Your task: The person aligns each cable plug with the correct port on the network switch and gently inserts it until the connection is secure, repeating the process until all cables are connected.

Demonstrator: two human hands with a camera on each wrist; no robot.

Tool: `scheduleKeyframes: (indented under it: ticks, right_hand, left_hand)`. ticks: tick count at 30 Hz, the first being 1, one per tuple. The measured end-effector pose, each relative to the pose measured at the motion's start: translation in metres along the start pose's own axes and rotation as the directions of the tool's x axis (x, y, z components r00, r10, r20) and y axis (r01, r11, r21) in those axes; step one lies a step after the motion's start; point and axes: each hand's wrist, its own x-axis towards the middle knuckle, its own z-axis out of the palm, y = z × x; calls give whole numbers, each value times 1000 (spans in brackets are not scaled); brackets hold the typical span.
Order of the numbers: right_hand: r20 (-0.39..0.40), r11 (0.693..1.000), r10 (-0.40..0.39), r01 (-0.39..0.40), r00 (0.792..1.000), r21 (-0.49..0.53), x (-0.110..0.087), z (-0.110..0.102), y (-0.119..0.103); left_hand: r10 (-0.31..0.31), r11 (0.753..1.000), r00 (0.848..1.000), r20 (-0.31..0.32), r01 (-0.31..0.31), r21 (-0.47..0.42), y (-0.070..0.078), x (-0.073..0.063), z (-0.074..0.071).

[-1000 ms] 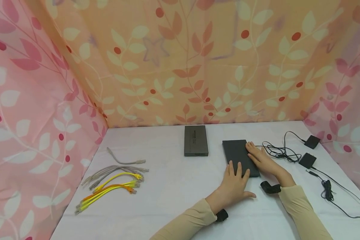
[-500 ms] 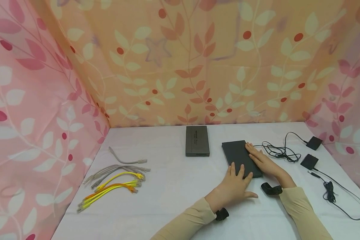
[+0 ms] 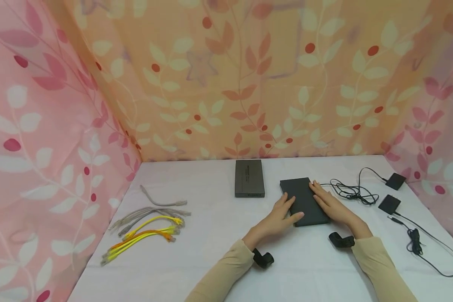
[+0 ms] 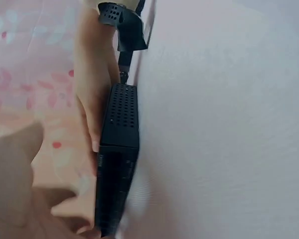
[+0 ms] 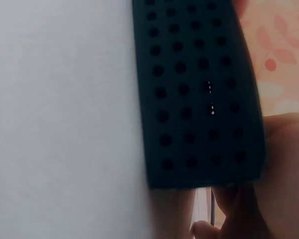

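A flat black network switch (image 3: 305, 193) lies on the white table, right of centre, slightly turned. Along its left edge my left hand (image 3: 273, 219) rests with extended fingers, the thumb near the front corner. My right hand (image 3: 331, 203) lies along the right edge, straight fingers on the top. In the left wrist view, one narrow side of the switch (image 4: 114, 191) shows a dark row of ports and the adjoining side has vent holes. The left fingers (image 4: 40, 219) are at the ported side there. A vented side (image 5: 194, 99) fills much of the right wrist view.
A grey box with printed lettering (image 3: 249, 178) lies at the back middle. Several grey, yellow and orange network cables (image 3: 143, 239) spread on the left. Two black power adapters (image 3: 395, 181) with cords lie at the right. Patterned cloth (image 3: 211, 84) hangs behind the table (image 3: 196, 272).
My left hand has shifted left, from the switch's near end to its left edge. The right hand stays along the right edge. The switch has barely moved.
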Motion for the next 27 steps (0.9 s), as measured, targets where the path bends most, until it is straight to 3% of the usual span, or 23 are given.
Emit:
scheduleKeyframes:
  ticks: [2, 3, 4, 5, 7, 9, 14, 17, 19, 22, 27]
  right_hand:
    - [-9, 999, 18, -19, 1000, -27, -4, 1, -3]
    - [-13, 999, 23, -24, 1000, -44, -5, 1, -5]
    - [-14, 998, 29, -30, 999, -53, -8, 1, -7]
    - [-14, 998, 33, -34, 999, -62, -10, 2, -9]
    - [-11, 996, 37, -38, 999, -79, -16, 4, -13]
    - [-6, 996, 38, -38, 999, -77, -21, 6, -17]
    - [-9, 989, 92, -92, 996, -113, -28, 14, -31]
    - [-37, 972, 130, -134, 991, -192, -26, 21, -41]
    - [-60, 956, 146, -156, 987, -246, -24, 27, -48]
    - [-91, 942, 156, -176, 984, -286, -23, 33, -54]
    - [-109, 932, 162, -189, 981, -310, -23, 39, -58]
  left_hand:
    - [-43, 981, 999, -33, 36, -190, -6, 3, 0]
    - [-68, 944, 997, -37, 52, -326, -7, 4, -1]
    - [-93, 884, 995, -32, 68, -462, -9, 5, -2]
    - [-113, 806, 993, -22, 79, -586, -11, 6, -3]
    - [-138, 619, 990, -4, 83, -781, -14, 9, -5]
    - [-161, 445, 987, 19, 90, -891, -16, 10, -6]
    - [-174, 228, 984, 29, 69, -971, -21, 11, -7]
    - [-162, 149, 986, 29, 54, -987, -24, 12, -7]
    - [-158, 116, 987, 34, 53, -992, -25, 13, -7]
    - [-143, 103, 989, 43, 58, -993, -28, 14, -7]
    - [-130, 119, 990, 50, 66, -991, -28, 14, -7]
